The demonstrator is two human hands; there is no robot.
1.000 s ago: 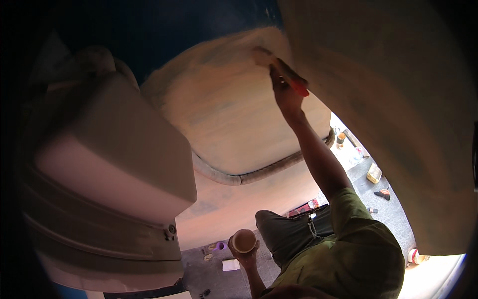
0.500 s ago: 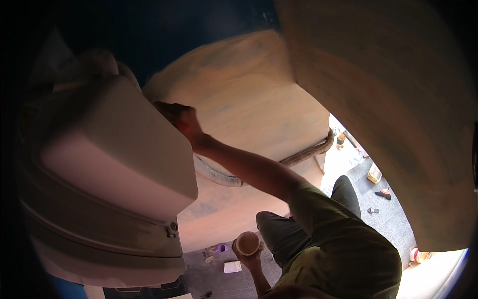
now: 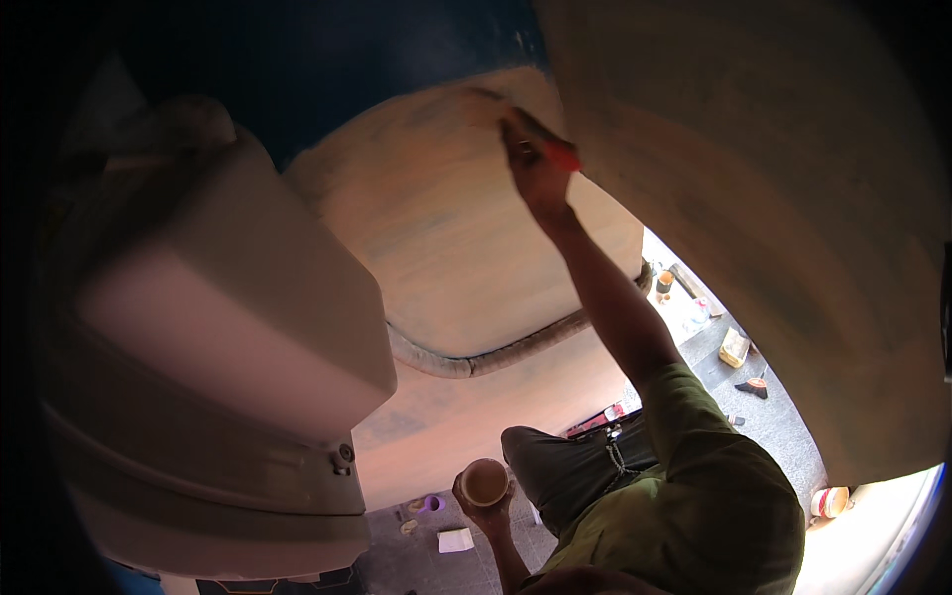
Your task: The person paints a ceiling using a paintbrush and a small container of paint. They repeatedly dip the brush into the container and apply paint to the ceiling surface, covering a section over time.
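The person's right hand (image 3: pixel 535 171) is gripping a brush-like tool (image 3: pixel 563 156) with a red end, the fingers closing around its handle and blurring a little. The tool's long axis is running from ten o'clock to four o'clock: its dark, blurred tip is pointing toward ten, and its red end is showing at two o'clock from the middle of the hand. The tip is lying over the upper part of a cream-and-orange panel (image 3: pixel 446 238); whether it is touching that face, I cannot tell. Most of the panel is spreading toward seven o'clock from the right hand, while a dark blue area (image 3: pixel 416 55) is bordering it toward eleven.

The left hand (image 3: pixel 488 514) is grasping a round cup (image 3: pixel 486 465), its fingers curling around the sides, the open mouth facing up. That cup is sitting well apart from the tool, at six o'clock from the right grip, so the right hand is being the nearer one to the panel's upper edge. A pale box-shaped housing (image 3: pixel 238 288) is jutting out at eight o'clock from the right hand.
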